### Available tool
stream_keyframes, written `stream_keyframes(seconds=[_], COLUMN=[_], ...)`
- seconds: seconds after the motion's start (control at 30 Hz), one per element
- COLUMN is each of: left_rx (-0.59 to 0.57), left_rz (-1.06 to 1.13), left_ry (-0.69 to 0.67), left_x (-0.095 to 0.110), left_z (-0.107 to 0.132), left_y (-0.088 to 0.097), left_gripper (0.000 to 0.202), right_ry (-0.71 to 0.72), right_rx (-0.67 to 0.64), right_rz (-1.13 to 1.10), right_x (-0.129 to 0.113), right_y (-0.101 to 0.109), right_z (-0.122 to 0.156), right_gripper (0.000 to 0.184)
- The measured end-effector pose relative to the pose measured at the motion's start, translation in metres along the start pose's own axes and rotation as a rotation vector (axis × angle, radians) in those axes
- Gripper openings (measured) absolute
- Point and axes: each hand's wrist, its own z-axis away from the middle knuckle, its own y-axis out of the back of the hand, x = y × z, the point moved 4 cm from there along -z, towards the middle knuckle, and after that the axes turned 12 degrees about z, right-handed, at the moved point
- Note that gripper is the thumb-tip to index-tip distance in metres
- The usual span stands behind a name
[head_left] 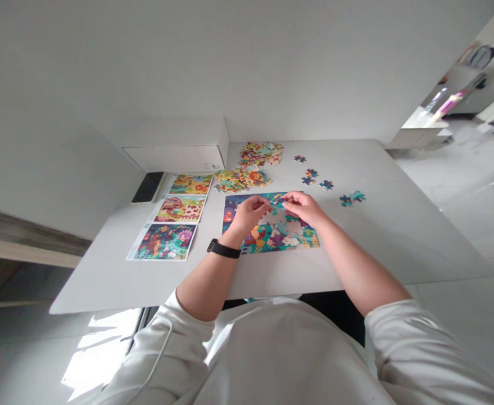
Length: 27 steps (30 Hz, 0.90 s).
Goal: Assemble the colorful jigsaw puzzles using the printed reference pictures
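Observation:
A partly built colourful jigsaw puzzle (272,236) lies on the white table (377,236) in front of me. Both hands hover over its upper middle. My left hand (250,212), with a black watch on its wrist, has its fingers curled, fingertips touching the puzzle surface. My right hand (303,207) pinches a small teal puzzle piece (277,203) between thumb and fingers, right where the two hands meet. The gap in the puzzle under the hands is partly hidden.
Loose dark blue pieces (314,177) and a teal pair (352,198) lie to the right. Two heaps of yellow-orange pieces (250,166) sit behind the puzzle. Three picture cards (175,216) lie on the left, beside a black phone (148,187) and a white box (179,143).

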Motion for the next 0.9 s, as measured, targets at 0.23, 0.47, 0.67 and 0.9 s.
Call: stream_keyframes(seconds=[0.23,0.47,0.67,0.9], left_rx=[-0.037,-0.073,-0.125,-0.243], left_rz=[-0.138,-0.380,-0.500,-0.727], left_ry=[-0.063,-0.091,-0.137,-0.185], left_x=[-0.005,-0.007,-0.005,0.004], left_z=[0.000,0.000,0.002,0.009], left_y=[0.000,0.000,-0.001,-0.008], left_gripper=[0.030,0.022,0.021,0.019], right_ry=[0.105,0.118,0.130,0.130], right_rx=[-0.055,-0.107,-0.069,0.046], right_rz=[0.210,0.363,0.417,0.364], right_x=[0.001,0.007,0.007,0.009], right_y=[0.005,0.009,0.011,0.004], right_z=[0.002,0.004,0.003,0.000], right_gripper=[0.040,0.033,0.033,0.034])
